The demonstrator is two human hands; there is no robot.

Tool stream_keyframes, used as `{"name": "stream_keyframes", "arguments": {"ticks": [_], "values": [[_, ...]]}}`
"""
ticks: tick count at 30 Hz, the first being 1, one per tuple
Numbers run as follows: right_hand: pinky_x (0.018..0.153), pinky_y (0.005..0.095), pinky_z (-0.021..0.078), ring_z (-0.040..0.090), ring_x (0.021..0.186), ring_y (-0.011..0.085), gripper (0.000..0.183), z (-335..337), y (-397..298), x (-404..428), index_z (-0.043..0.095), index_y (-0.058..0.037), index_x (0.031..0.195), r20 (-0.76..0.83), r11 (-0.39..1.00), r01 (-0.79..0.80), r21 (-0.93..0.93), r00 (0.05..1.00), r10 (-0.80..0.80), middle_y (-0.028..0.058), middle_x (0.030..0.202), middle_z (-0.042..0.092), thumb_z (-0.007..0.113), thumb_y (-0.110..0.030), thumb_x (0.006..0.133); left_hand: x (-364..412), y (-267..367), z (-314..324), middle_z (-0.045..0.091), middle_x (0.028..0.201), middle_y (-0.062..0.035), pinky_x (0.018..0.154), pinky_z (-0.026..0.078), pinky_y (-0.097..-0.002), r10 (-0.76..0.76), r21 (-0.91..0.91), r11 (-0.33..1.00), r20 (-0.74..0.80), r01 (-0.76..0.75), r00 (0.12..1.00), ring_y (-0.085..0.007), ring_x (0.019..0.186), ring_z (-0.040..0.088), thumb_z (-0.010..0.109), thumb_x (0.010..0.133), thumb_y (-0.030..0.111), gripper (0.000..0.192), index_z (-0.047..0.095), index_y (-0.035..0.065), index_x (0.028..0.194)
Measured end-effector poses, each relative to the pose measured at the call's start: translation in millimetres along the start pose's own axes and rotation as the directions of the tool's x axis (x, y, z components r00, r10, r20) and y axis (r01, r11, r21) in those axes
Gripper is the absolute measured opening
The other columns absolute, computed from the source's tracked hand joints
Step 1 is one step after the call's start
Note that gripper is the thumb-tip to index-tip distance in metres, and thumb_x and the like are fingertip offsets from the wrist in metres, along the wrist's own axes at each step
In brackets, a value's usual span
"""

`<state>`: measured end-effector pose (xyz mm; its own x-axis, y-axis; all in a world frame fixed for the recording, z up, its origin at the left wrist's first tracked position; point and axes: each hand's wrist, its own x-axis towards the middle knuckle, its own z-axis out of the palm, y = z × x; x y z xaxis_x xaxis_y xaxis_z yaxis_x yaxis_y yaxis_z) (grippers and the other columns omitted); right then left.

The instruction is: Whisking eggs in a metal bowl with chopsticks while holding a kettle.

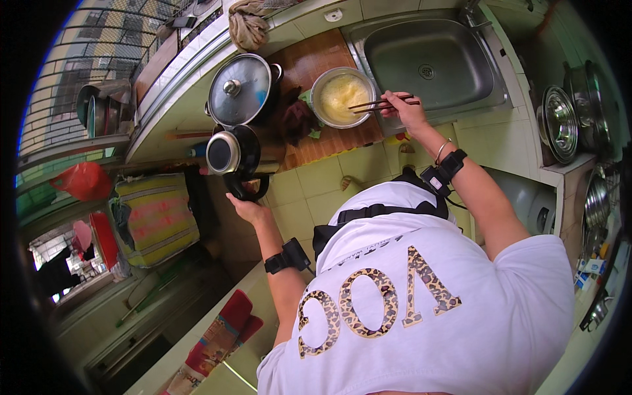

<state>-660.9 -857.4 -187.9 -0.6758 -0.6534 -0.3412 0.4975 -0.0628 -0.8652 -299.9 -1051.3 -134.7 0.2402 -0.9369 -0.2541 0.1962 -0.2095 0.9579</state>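
My right hand (406,112) grips a pair of dark chopsticks (377,104). Their tips dip into frothy yellow liquid (343,91), which looks like beaten egg, inside a round metal bowl (314,102). That bowl rests on a brown wooden-looking board (316,55) beside the sink. At the left, my left hand (249,208) is closed around the black handle (247,190) of a black-and-silver kettle (232,152). The kettle appears tilted, and what lies beneath it is hidden. Dark reddish leafy matter (298,118) lies between kettle and bowl.
A lidded pot (240,91) stands behind the kettle. The steel sink (424,94) adjoins the board on the right. A beige cloth (248,24) hangs at the back ledge. Steel basins (560,123) stand at the far right, near a grey gas cylinder (526,200). Tiled floor shows below.
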Motion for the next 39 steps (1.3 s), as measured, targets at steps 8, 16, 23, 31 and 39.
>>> {"name": "stream_keyframes", "arguments": {"ticks": [8,16,23,31,39], "values": [[0.057,0.0243,0.0520,0.060,0.061,0.0132,0.020,-4,0,6,0.062,0.0013,0.086,-0.074,0.997,0.052,0.062,0.996,-0.047,0.0080,0.076,0.064,0.059,-0.019,0.087,12,-8,-7,0.050,0.067,-0.0038,0.055,0.038,-0.0269,0.007,-0.047,0.999,0.108,-0.002,0.994,-0.0150,0.057,0.045,0.036,0.093,0.043,0.046,0.054,0.0029,0.079],[0.057,0.0233,0.0518,0.060,0.061,0.0129,0.021,-7,0,12,0.062,0.0022,0.086,-0.227,0.984,0.133,0.119,0.968,-0.104,0.0088,0.075,0.064,0.059,-0.018,0.086,3,1,4,0.051,0.068,-0.0037,0.053,0.038,-0.0264,-0.059,-0.083,0.995,0.016,0.060,0.998,-0.0144,0.056,0.045,0.038,0.093,0.045,0.047,0.056,0.0031,0.083],[0.058,0.0238,0.0525,0.062,0.063,0.0134,0.021,-5,-2,13,0.063,0.0023,0.090,-0.090,0.989,0.070,0.127,0.994,-0.059,0.0091,0.078,0.065,0.060,-0.018,0.086,28,-42,-82,0.049,0.069,-0.0002,0.057,0.038,-0.0265,-0.136,0.123,0.980,-0.156,0.156,0.978,-0.0135,0.061,0.046,0.038,0.092,0.048,0.044,0.055,0.0075,0.085],[0.058,0.0252,0.0526,0.061,0.060,0.0136,0.019,-5,-2,19,0.063,0.0008,0.089,-0.204,0.983,0.156,0.100,0.970,-0.133,0.0083,0.077,0.064,0.059,-0.018,0.087,11,-72,-129,0.046,0.069,-0.0004,0.052,0.037,-0.0266,-0.293,0.259,0.906,-0.189,0.335,0.937,-0.0130,0.060,0.044,0.043,0.093,0.037,0.037,0.056,0.0036,0.085],[0.059,0.0247,0.0527,0.061,0.061,0.0136,0.021,-2,3,12,0.063,0.0018,0.091,-0.011,0.991,0.127,0.033,0.992,-0.127,0.0080,0.077,0.064,0.058,-0.018,0.087,-10,-76,-105,0.048,0.072,-0.0005,0.057,0.040,-0.0297,-0.300,0.315,0.886,-0.167,0.339,0.939,-0.0137,0.061,0.045,0.046,0.092,0.034,0.030,0.055,0.0066,0.084]]}}
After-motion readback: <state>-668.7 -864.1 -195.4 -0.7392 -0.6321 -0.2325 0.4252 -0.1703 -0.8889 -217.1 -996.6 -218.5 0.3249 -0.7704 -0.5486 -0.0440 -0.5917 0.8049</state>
